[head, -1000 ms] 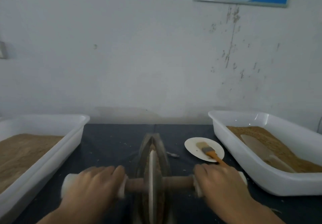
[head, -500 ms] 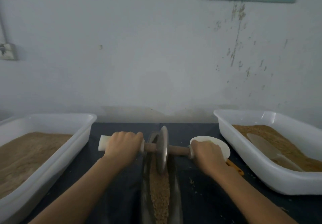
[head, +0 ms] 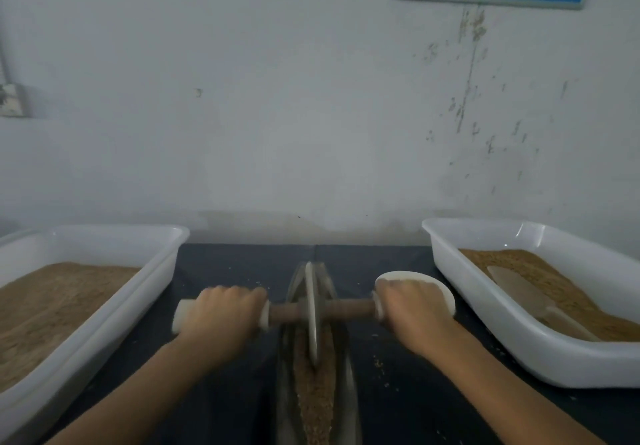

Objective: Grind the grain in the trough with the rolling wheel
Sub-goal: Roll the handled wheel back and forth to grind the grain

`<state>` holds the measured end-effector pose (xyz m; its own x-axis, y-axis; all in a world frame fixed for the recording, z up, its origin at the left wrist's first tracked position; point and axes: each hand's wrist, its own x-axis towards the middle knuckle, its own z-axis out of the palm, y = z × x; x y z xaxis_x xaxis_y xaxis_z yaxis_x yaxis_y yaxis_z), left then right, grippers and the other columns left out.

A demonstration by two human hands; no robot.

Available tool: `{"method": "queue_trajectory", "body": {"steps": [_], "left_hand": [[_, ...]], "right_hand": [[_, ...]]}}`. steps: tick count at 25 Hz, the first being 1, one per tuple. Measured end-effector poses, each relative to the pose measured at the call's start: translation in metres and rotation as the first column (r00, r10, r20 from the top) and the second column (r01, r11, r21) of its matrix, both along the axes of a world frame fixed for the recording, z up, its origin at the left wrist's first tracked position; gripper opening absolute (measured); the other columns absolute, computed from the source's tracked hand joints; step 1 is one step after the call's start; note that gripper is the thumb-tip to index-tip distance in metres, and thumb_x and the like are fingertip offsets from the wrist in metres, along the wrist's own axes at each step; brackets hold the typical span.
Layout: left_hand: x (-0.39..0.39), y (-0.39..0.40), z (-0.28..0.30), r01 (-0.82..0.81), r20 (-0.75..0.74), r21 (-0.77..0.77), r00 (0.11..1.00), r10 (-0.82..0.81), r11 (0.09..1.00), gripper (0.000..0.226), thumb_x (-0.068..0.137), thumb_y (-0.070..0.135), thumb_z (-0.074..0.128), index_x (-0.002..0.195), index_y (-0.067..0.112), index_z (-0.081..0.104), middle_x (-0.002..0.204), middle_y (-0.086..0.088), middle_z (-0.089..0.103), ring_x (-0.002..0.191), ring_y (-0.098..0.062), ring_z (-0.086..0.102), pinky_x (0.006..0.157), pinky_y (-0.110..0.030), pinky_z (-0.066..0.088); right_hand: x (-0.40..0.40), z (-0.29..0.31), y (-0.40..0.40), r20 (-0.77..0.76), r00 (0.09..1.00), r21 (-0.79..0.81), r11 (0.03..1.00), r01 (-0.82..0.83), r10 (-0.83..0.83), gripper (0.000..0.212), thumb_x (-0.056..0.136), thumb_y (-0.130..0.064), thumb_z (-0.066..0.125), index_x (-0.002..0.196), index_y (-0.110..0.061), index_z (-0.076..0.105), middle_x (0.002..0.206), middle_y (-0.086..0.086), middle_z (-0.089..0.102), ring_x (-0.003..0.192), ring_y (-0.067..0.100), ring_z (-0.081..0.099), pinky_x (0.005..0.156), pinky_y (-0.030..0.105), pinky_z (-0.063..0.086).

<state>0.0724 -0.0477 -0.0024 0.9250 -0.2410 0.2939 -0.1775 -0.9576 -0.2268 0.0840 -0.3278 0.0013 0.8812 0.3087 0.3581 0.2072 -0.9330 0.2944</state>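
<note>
We reach both arms forward, left hand (head: 221, 313) and right hand (head: 410, 309) fisted, knuckles up, level.

A dark blue bench (head: 235, 264) runs up to the wall, with a narrow metal trough (head: 348, 379) lying lengthwise at its middle. Left of the trough sits a white tub (head: 114, 236) of brown grain, right of it a second white tub (head: 485, 333), and between trough and right tub a small white plate (head: 408, 275). Stray grains (head: 379, 365) dot the bench just right of the trough.
</note>
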Motion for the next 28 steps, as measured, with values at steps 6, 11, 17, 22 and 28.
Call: {"method": "queue_trajectory", "body": {"steps": [6, 11, 17, 22, 28], "left_hand": [[0.005, -0.004, 0.004, -0.005, -0.011, -0.012, 1.000, 0.005, 1.000, 0.025, 0.085, 0.041, 0.056, 0.082, 0.036, 0.032, 0.081, 0.012, 0.052, 0.072, -0.012, 0.047, 0.067, -0.029, 0.031], [-0.061, 0.014, -0.006, 0.072, -0.089, 0.055, 0.994, -0.067, 0.996, 0.025, 0.078, 0.053, 0.048, 0.076, 0.043, 0.026, 0.065, 0.015, 0.036, 0.060, 0.000, 0.035, 0.050, -0.025, 0.017], [0.004, 0.009, -0.009, -0.021, -0.110, -0.108, 0.994, 0.009, 0.994, 0.018, 0.083, 0.044, 0.053, 0.074, 0.031, 0.043, 0.077, 0.010, 0.058, 0.065, -0.008, 0.051, 0.058, -0.027, 0.035], [0.027, -0.004, 0.006, -0.043, 0.060, 0.002, 0.997, 0.042, 0.999, 0.023, 0.083, 0.042, 0.057, 0.083, 0.030, 0.037, 0.092, 0.004, 0.063, 0.079, -0.021, 0.059, 0.063, -0.033, 0.035], [-0.051, 0.013, -0.009, 0.223, 0.163, 0.082, 0.959, -0.234, 0.971, 0.056, 0.059, 0.047, 0.066, 0.074, 0.038, 0.013, 0.057, 0.017, 0.020, 0.048, -0.002, 0.016, 0.049, -0.024, 0.014]], "right_hand": [[0.003, -0.008, -0.006, -0.050, 0.999, 0.043, 0.999, -0.012, 0.014, 0.017, 0.084, -0.026, 0.062, 0.091, -0.027, 0.046, 0.080, -0.004, 0.060, 0.069, 0.016, 0.058, 0.056, 0.030, 0.031], [-0.081, -0.002, -0.028, 0.001, 0.973, 0.009, 0.973, -0.232, 0.232, 0.019, 0.054, -0.040, 0.064, 0.067, -0.033, 0.052, 0.053, -0.006, 0.052, 0.045, 0.001, 0.048, 0.041, 0.014, 0.015], [-0.003, 0.015, 0.008, 0.068, 0.997, -0.105, 0.994, -0.026, 0.033, 0.023, 0.076, -0.022, 0.068, 0.094, -0.021, 0.054, 0.079, -0.002, 0.063, 0.067, 0.019, 0.060, 0.054, 0.029, 0.030], [0.025, 0.004, 0.003, -0.056, 0.997, 0.042, 0.998, 0.054, -0.051, 0.013, 0.085, -0.027, 0.058, 0.096, -0.023, 0.052, 0.083, -0.001, 0.062, 0.077, 0.025, 0.061, 0.058, 0.031, 0.033], [-0.064, -0.011, -0.031, -0.455, 0.890, 0.100, 0.991, 0.089, -0.034, 0.022, 0.086, -0.043, 0.053, 0.076, -0.038, 0.034, 0.075, -0.013, 0.049, 0.066, -0.003, 0.045, 0.054, 0.021, 0.029]]}}
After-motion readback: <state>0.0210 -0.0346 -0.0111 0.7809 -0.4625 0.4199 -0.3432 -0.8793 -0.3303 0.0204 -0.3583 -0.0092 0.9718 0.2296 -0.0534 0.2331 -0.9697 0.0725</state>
